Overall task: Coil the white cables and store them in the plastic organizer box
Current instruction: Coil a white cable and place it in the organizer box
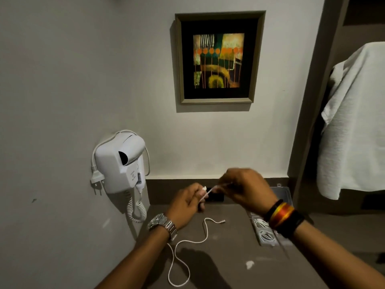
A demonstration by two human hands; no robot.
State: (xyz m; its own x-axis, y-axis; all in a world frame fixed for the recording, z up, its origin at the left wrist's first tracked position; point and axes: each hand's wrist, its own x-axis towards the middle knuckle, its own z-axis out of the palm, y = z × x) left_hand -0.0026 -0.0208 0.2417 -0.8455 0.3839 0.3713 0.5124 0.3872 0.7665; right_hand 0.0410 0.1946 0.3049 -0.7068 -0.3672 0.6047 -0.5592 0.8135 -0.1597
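Head view: our left hand (187, 202) and right hand (244, 189) each pinch one thin white cable (188, 243), a short taut stretch slanting up to the right between them. Its round, smooth cord trails down onto the matte brown bench (225, 265) in loose loops, one plug end pointing right. A clear plastic organizer box (265, 231) holds two coiled white cables beneath our right wrist.

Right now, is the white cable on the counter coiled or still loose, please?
Loose: the white cable trails in open curves across the counter, one end held between both hands.
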